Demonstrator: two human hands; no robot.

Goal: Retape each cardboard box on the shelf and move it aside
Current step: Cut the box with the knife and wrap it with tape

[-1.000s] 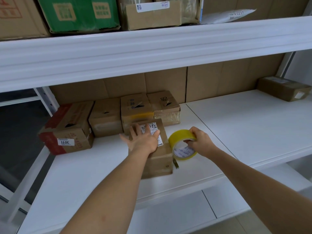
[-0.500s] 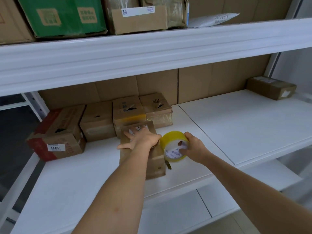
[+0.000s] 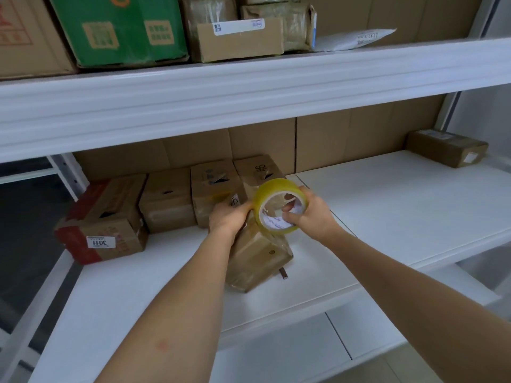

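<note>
A small brown cardboard box (image 3: pixel 257 255) stands on the white middle shelf (image 3: pixel 387 217), turned at an angle near the front. My right hand (image 3: pixel 309 214) grips a yellow tape roll (image 3: pixel 279 204) held just above the box, fingers through its core. My left hand (image 3: pixel 231 217) sits over the box's far top edge, its fingertips pinching at the roll's left rim; which of the two they hold is hidden. Several more boxes stand in a row behind: a red-and-brown one (image 3: pixel 102 217), two plain ones (image 3: pixel 166 200) (image 3: pixel 213 189) and one on the right (image 3: pixel 260 170).
A lone brown box (image 3: pixel 448 147) sits at the shelf's far right. The upper shelf (image 3: pixel 249 87) overhangs, loaded with a green box (image 3: pixel 119 29) and several cartons. A small tape scrap (image 3: pixel 283 273) lies by the box. Cardboard lines the back wall.
My right hand has lifted the tape roll from beside the box to above it. My left hand has moved from flat on the box top to the roll's edge. The box has turned.
</note>
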